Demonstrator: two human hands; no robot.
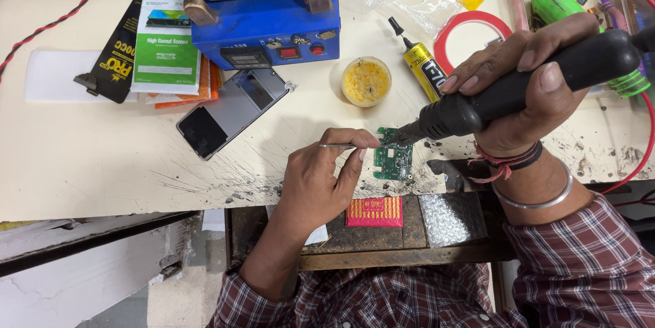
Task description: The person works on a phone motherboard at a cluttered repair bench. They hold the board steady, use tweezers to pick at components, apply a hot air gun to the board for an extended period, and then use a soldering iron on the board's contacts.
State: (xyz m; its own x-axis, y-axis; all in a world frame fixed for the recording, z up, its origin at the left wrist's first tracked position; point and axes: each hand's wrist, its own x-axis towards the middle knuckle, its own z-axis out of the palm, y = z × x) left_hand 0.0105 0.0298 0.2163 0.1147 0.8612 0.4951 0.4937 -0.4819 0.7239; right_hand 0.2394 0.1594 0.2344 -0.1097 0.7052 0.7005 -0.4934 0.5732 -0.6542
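Observation:
A small green circuit board lies near the front edge of the scratched cream table. My left hand pinches thin metal tweezers whose tip reaches the board's top left corner. My right hand grips a black hot-air tool handle; its nozzle points down at the board's top edge.
A blue heating machine stands at the back, with a dark phone in front of it and screen-protector packs to its left. A yellow flux tub, a glue tube, a red tape ring and green-handled tools lie behind the board.

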